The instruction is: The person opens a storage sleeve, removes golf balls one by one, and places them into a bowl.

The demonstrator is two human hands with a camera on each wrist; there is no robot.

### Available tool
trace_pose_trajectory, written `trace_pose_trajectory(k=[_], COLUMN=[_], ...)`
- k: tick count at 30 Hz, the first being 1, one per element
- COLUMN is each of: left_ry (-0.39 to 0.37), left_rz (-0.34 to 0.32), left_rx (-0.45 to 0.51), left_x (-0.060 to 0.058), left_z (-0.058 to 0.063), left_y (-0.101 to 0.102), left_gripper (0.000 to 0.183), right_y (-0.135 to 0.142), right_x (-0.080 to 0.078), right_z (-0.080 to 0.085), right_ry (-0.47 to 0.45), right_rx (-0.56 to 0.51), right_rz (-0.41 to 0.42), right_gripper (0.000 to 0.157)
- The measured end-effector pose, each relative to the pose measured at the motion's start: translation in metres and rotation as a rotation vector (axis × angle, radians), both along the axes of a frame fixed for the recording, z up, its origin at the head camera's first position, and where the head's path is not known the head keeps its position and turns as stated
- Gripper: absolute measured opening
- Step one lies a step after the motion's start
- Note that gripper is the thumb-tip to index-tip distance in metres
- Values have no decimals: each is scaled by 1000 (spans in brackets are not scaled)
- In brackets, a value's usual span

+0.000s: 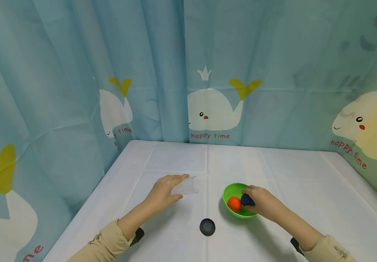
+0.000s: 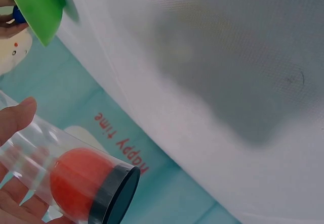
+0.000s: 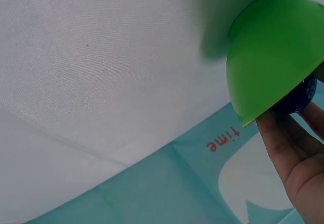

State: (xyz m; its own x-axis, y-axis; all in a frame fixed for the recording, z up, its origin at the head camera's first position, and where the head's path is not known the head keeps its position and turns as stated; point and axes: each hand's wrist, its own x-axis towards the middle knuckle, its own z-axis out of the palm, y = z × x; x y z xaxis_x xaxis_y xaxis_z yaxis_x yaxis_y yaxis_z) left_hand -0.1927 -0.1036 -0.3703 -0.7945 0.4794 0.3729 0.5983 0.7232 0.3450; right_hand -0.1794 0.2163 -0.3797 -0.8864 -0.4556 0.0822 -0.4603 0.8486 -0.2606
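My left hand (image 1: pixel 162 193) grips a clear plastic tube (image 1: pixel 189 185), tilted on its side above the table. In the left wrist view, an orange-red ball (image 2: pixel 78 181) sits inside it against a black end cap (image 2: pixel 121 191). With its fingers dipping into the green bowl (image 1: pixel 229 190), my right hand (image 1: pixel 267 205) pinches a dark blue ball (image 1: pixel 247 199). Beside that ball an orange ball (image 1: pixel 234 204) lies in the bowl. The right wrist view shows the blue ball (image 3: pixel 298 98) partly hidden by the bowl's side (image 3: pixel 278 52) and the fingers.
A round black lid (image 1: pixel 207 227) lies flat on the white-covered table (image 1: pixel 175 156), in front of and between the hands. Blue curtains (image 1: pixel 162 54) printed with whales hang behind the table and along its sides.
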Motion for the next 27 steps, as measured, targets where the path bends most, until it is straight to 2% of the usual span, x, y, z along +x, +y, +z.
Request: trace_pose_trajectory(k=[5,14,27], left_ry=[-5,-17,-43], left_rz=[2,1,3], left_rx=[-2,9,10], left_x=[0,1,1], left_z=[0,0,0], left_y=[0,1,2], left_gripper=[62,61,61], right_y=[1,2,1], right_x=[-2,-5,-9], right_z=[-2,-5,-5], right_ry=[-6,12,-17], right_rx=[17,39,72], right_rz=[13,91,96], right_gripper=[32,27,31])
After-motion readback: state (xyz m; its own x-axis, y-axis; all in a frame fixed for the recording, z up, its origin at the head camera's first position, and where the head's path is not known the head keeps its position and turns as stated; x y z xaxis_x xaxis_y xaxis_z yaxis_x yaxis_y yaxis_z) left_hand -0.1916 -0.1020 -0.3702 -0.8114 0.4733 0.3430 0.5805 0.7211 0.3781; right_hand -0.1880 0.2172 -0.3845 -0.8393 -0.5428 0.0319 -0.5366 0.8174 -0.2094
